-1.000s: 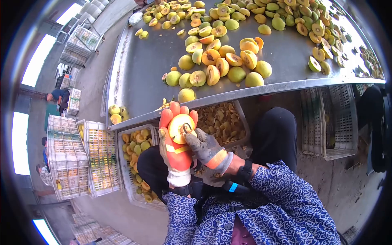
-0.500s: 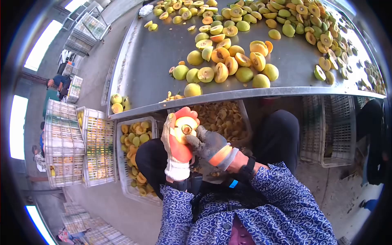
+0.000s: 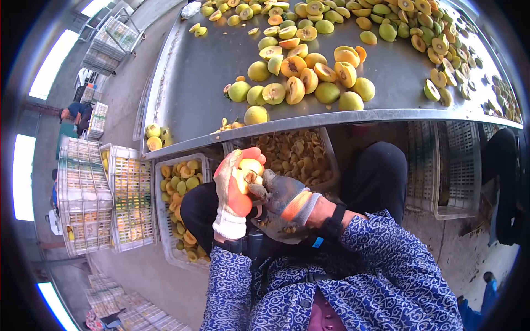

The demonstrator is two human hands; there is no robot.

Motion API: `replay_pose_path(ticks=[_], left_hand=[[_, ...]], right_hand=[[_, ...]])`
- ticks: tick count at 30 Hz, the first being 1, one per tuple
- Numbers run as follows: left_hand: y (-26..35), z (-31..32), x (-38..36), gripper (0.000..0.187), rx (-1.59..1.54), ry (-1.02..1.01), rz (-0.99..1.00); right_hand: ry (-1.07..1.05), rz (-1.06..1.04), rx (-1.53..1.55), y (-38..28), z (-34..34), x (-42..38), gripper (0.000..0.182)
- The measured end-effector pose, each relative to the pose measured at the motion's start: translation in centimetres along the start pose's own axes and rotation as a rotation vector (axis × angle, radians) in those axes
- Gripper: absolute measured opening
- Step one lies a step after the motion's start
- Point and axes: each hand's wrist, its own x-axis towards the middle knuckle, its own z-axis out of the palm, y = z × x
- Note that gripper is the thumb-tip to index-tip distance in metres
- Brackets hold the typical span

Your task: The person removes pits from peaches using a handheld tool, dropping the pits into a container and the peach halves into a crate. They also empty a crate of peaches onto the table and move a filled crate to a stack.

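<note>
One cut fruit half [image 3: 251, 165] sits mid-frame, just below the counter's near edge, w/ its cut face & dark pit hollow partly in view. L grip [image 3: 232, 190], orange glove w/ white cuff, is curled round it, closed to the fruit's width: fingers over the top & far side, palm behind. Vs. a moment ago the L fingers have folded in from a flatter, straighter hold, so the fruit looks better braced vs. a push at its middle. R grip [image 3: 287, 196], grey glove w/ orange band, is mostly closed, fingertips at the hollow; can't tell if it has a small tool, too blurred.

Beyond, upper centre: metal counter [image 3: 215, 71] w/ loose fruit [image 3: 295, 88], mostly halves, cut faces orange/yellow, skins green-yellow. Bigger heap [image 3: 428, 33] upper right. A few pcs lie by the counter's L corner.

Under the counter edge, right behind the hands: scrap crate [image 3: 330, 157], full of brownish bits. Lower L of that, beside the knee: fruit crate [image 3: 159, 220], halves & rounder pcs mixed. Far L of frame: stacked crates [image 3: 85, 187]. Upper L: a bent-over person [image 3: 74, 113]. R of frame, below the counter: more crates [image 3: 462, 182], tilted in view.
</note>
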Motion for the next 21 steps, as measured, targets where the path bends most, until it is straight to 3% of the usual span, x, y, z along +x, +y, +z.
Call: replay_pose_path(ticks=[2, 6, 7, 9, 11, 15, 18, 19, 21], left_hand=[[0.1, -0.5, 0.0, 0.042, 0.223, -0.107, 0.138], [1.7, -1.3, 1.1, 0.048, 0.328, -0.127, -0.259], [1.9, -1.5, 1.5, 0.057, 0.316, -0.100, -0.330], [3.0, -1.5, 1.4, 0.061, 0.211, -0.130, -0.290], [3.2, -2.2, 1.0, 0.067, 0.058, -0.180, -0.179], [0.6, 0.9, -1.2, 0.061, -0.251, 0.134, 0.144], [-1.1, 0.8, -0.8, 0.055, -0.093, 0.209, 0.254], [-1.5, 0.9, -0.4, 0.047, -0.127, 0.261, 0.240], [-1.4, 1.0, -0.1, 0.045, -0.227, 0.233, 0.175]], right_hand=[[-0.052, 0.053, 0.073, -0.2, -0.5, -0.2, 0.049], [-0.086, 0.023, 0.299, 0.9, 0.6, 0.4, 0.049], [-0.147, 0.111, 0.360, 0.7, 0.3, 0.5, 0.049], [-0.271, 0.282, 0.475, -0.5, -0.6, 0.8, 0.051], [-0.289, 0.317, 0.544, -1.8, -1.4, 0.6, 0.052], [-0.307, 0.324, 0.779, -2.0, -1.2, 1.0, 0.053], [-0.265, 0.369, 0.749, -2.6, -0.7, 0.3, 0.054], [-0.255, 0.330, 0.675, -2.1, 0.0, 0.6, 0.050], [-0.067, -0.099, 0.335, -0.5, 1.8, 1.0, 0.048]])
